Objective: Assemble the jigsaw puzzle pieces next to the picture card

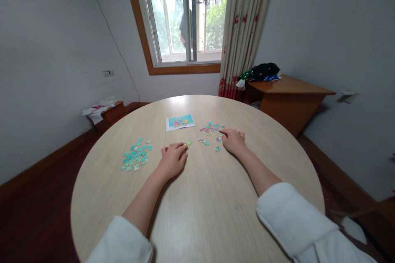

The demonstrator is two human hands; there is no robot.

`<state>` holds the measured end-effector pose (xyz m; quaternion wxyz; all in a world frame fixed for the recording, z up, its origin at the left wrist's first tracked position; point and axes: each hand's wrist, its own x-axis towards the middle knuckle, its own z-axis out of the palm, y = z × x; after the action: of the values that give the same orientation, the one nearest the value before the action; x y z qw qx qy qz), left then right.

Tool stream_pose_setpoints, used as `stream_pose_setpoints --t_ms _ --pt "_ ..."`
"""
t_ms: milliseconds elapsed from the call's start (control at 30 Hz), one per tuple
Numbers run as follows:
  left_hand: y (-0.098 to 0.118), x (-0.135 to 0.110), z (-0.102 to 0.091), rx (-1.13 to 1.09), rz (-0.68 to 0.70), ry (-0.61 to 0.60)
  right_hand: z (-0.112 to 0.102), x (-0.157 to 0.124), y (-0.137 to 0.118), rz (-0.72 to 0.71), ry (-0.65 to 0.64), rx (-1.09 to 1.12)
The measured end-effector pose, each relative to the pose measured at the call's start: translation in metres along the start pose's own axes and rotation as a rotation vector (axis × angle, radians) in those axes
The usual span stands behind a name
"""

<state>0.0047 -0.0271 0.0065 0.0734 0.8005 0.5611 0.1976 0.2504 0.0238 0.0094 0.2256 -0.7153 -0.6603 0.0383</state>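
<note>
White, thick sleeves (286, 213) cover both forearms at the near edge of the round, pale wood-grain counter (203, 197). Further in, the left hand (173, 159) lies palm down with its fingers curled. Their tips meet a small yellowish puzzle piece (187, 144), though I cannot tell whether they pinch it or only touch it. The right hand (233, 140) rests flat beside it, fingers loosely stretched and holding nothing, the fingertips against a loose scatter of pink and teal puzzle pieces (211, 128).

These pieces look thin, light and unattached, so a careless drag of a wrist or a sleeve would likely push them out of place or blend the 2 colour groups. A piece nudged under a palm could also go unnoticed. The scatter is bright and mottled, spread thinly in front of the right hand. Its individual shapes are too small to make out.

Well to the left lies a separate heap of plain teal puzzle pieces (136, 155). Beyond both hands sits a small printed picture card (180, 122), teal with cartoon figures.

Past the counter stand an orange-brown wooden desk (290, 90) carrying dark bundled clothes (262, 72), a striped curtain (243, 28) and a wood-framed window (173, 28).
</note>
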Motion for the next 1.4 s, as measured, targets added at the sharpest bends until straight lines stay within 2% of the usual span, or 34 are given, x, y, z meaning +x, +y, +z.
stream_pose_setpoints --t_ms 1200,1400 --pt "0.0058 0.0029 -0.0055 0.064 -0.02 -0.04 0.0037 0.0023 0.0024 0.0 0.025 0.018" --pt "0.0066 0.0028 -0.0059 0.076 -0.019 -0.043 0.0018 0.0014 0.0004 -0.047 0.045 0.007"
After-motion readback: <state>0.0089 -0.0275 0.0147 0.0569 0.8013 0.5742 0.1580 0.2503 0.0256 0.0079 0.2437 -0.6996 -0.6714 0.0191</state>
